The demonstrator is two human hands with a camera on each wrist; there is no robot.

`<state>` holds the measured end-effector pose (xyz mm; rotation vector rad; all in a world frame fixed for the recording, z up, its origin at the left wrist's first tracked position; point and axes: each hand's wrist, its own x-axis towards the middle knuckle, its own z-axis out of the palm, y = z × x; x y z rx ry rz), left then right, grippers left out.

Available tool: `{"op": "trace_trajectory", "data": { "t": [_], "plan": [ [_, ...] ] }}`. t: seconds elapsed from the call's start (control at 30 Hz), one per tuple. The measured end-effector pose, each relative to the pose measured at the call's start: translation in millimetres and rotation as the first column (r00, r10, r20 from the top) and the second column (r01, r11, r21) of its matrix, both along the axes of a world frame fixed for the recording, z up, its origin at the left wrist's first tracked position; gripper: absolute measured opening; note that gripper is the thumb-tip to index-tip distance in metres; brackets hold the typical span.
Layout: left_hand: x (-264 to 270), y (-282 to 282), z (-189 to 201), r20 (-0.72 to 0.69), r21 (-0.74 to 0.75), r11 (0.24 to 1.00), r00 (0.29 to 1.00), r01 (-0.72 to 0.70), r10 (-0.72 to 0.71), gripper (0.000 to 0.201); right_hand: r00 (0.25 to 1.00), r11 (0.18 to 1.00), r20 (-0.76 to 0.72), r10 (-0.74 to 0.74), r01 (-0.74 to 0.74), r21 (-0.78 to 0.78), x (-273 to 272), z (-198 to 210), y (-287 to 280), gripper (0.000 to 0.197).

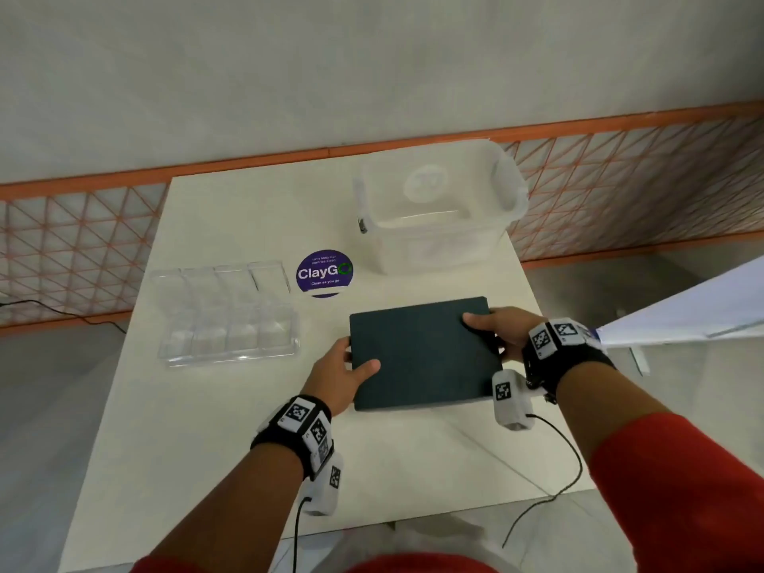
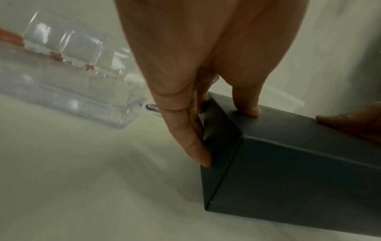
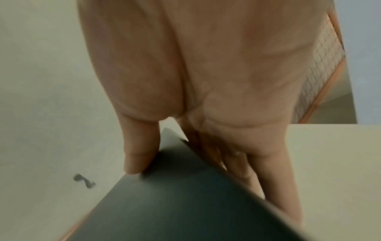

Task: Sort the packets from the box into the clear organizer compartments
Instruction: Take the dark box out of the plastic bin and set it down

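Centre of the head view: my left hand [image 1: 345, 372] and right hand [image 1: 498, 326] grip the closed dark box [image 1: 421, 357] on the counter [image 1: 206, 428], thumbs on top. My left wrist view shows fingers [image 2: 193, 141] down its side, clear organizer [image 2: 72, 84] at upper left.

The closed dark box [image 1: 417, 353] hides its contents. The fingers [image 1: 502, 345] of the right hand [image 1: 496, 328] disappear behind its three o'clock side. In the right wrist view, the box's near end is cut off at six o'clock.

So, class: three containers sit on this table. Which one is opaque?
The dark box, gripped by the left hand and right hand; the organizer and tub are clear.
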<state>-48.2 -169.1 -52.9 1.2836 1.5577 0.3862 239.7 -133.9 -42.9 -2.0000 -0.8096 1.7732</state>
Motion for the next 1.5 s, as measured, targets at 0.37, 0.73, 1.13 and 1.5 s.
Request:
{"op": "trace_trajectory", "data": {
  "t": [0.37, 0.73, 1.13, 1.5],
  "plan": [
    [4.7, -7.9, -15.4, 0.009, -0.175, 0.983, 0.999, 0.045, -0.044, 0.069, 0.991, 1.0, 0.134, -0.015, 0.014, 0.013, 21.5, -29.5, -34.6, 0.022],
    [-0.9, 4.5, 5.6, 0.113, -0.275, 0.962, 0.993, 0.007, 0.025, 0.057, 0.998, 0.999, 0.064, 0.028, -0.027, -0.025, 34.9, -15.1, -39.1, 0.042],
    [-12.7, 40.3, 10.1, 0.131, 0.123, 0.988, 0.988, -0.094, 0.078, 0.015, 0.966, 0.938, 0.26, 0.02, -0.108, 0.329, 35.8, 9.5, -4.8, 0.018],
    [-4.4, 48.2, -10.7, 0.17, 0.159, 0.987, 0.985, -0.036, 0.009, 0.014, 0.993, 0.932, 0.096, -0.067, 0.028, 0.362, 22.4, -0.2, 18.8, 0.029]
  ]
}}
